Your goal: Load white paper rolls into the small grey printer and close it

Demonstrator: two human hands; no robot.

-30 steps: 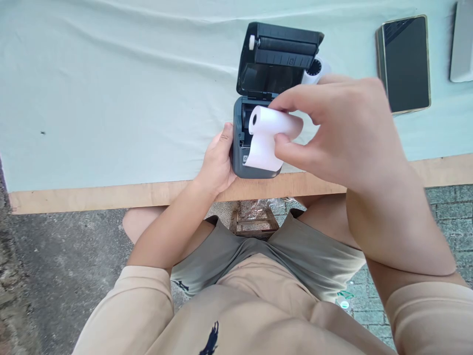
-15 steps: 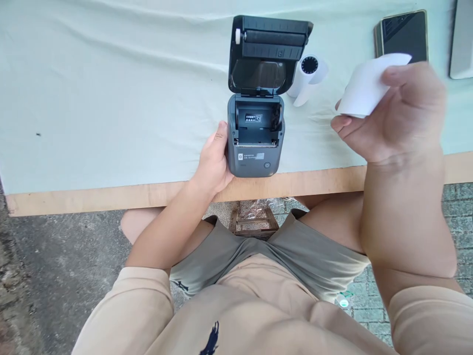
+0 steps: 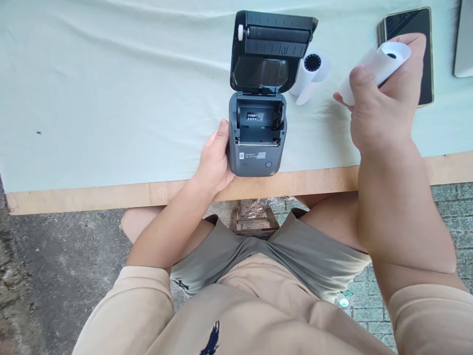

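A dark grey label printer (image 3: 257,160) is tilted up near the table's front edge, its lid (image 3: 271,49) swung back and its paper bay showing no roll. My left hand (image 3: 216,158) grips the printer's left side, thumb along the edge. Off to the right, my right hand (image 3: 388,96) holds a white paper roll (image 3: 373,69) above the table, one end with its dark core hole facing up and right. Beyond the printer stands a second paper roll (image 3: 305,81) with a black toothed core, its loose end curling outward.
A smartphone (image 3: 426,74) lies at the back right, partly behind my right hand. A grey flat device (image 3: 464,44) is cut off at the right edge. Pale cloth (image 3: 111,113) covers the table up to a bare wooden front edge (image 3: 92,195).
My right hand has turned over with the paper roll, so the roll's hollow end now shows. The left hand and the printer have hardly moved.
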